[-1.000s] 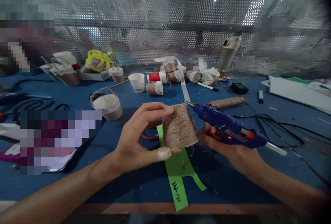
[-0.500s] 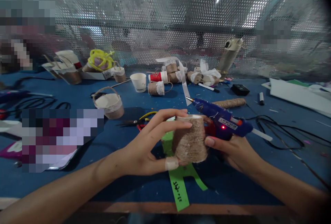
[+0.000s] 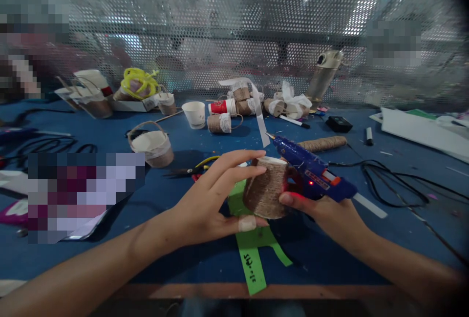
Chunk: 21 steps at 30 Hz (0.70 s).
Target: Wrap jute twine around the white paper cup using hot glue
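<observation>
Between my hands is a paper cup wrapped in brown twine, its white rim tilted upward. My left hand grips it from the left, fingers over the rim side and a bandaged thumb underneath. With my right hand I hold a blue hot glue gun, its red light lit and a glue stick out of the back. The nozzle points up and left, apart from the cup. My right thumb touches the cup's right side. Green paper strips with handwriting lie below the cup.
Scissors lie left of the cup. A handled cup, a plain paper cup and several twine-wrapped cups stand farther back. A twine roll and black cables lie at right. A white ribbon hangs near the nozzle.
The cup has turned and tilted in my left hand, showing a darker side of the twine. The glue gun has tipped slightly, its rear end lower.
</observation>
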Motion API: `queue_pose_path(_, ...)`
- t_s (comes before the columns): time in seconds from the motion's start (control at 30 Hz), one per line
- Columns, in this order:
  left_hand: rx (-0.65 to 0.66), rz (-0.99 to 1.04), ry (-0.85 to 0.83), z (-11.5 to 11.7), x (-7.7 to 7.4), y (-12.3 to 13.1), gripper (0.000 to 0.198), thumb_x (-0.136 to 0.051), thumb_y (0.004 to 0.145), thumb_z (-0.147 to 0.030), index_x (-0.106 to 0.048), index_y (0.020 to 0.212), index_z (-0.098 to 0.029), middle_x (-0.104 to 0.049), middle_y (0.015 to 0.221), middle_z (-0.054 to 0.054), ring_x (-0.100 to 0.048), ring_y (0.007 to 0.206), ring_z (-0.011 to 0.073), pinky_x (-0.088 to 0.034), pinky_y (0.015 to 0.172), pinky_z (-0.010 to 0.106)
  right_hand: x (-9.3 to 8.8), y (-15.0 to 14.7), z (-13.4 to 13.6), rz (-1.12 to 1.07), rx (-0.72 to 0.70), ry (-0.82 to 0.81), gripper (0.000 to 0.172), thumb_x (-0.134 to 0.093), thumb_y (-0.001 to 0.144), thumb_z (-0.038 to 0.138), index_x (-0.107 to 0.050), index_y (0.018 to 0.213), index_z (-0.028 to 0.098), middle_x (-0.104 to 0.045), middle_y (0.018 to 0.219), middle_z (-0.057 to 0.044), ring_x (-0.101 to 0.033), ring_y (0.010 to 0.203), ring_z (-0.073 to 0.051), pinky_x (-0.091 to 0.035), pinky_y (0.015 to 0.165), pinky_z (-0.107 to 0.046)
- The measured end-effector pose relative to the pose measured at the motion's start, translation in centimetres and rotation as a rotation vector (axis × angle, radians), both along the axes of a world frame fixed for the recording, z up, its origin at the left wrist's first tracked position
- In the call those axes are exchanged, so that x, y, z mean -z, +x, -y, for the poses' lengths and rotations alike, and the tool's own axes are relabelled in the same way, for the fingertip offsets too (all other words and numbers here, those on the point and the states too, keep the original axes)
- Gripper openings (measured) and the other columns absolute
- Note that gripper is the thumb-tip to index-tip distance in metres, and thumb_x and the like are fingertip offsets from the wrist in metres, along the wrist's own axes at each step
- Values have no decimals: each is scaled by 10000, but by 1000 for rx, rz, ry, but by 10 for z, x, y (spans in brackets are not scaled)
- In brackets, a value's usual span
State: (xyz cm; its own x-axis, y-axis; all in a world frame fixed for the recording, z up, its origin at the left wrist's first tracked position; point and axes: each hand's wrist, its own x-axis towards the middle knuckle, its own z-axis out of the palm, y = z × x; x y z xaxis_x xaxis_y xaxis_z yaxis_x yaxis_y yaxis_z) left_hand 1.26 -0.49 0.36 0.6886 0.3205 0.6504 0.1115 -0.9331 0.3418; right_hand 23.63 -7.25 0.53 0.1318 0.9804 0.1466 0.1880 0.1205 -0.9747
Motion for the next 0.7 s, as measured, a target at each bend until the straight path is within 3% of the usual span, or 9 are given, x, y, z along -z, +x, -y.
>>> queue_pose_path(0.13,19,46,41,-5,0,-2,603,-768,849,-377,-483,1358,-221,-562,1406,168,-559,1321,295,-499,1094,501,2,0,1,-83,-5,-16,465,-886,634,303,-647,1030,346,-808,1016,19,-788,910,-295,-683,786,-420)
queue_pose_path(0.33,5,157,-148,-12,3,-16,693,-827,778,-398,-512,1382,-271,-547,1413,138,-568,1297,310,-561,1035,466,8,10,1,3,-15,65,334,-795,804,312,-651,1105,297,-790,1073,-17,-760,1029,-260,-639,919,-408)
queue_pose_path(0.43,-15,199,-273,-14,4,-20,703,-824,777,-378,-498,1398,-326,-522,1435,110,-558,1302,322,-611,967,460,8,13,1,93,19,108,337,-795,811,291,-659,1119,278,-775,1046,-22,-753,1012,-242,-638,900,-384)
queue_pose_path(0.57,19,237,-310,-19,5,-23,769,-846,751,-340,-483,1428,-326,-515,1430,95,-545,1309,313,-606,1009,460,6,15,3,96,86,176,328,-800,804,251,-675,1107,270,-732,1040,-11,-736,959,-196,-626,897,-334)
queue_pose_path(0.7,43,197,-333,-19,2,-23,783,-854,745,-352,-495,1440,-324,-500,1418,107,-539,1316,318,-619,1002,441,4,19,4,110,17,206,259,-812,815,278,-673,1033,286,-700,949,13,-709,864,-163,-623,822,-300)
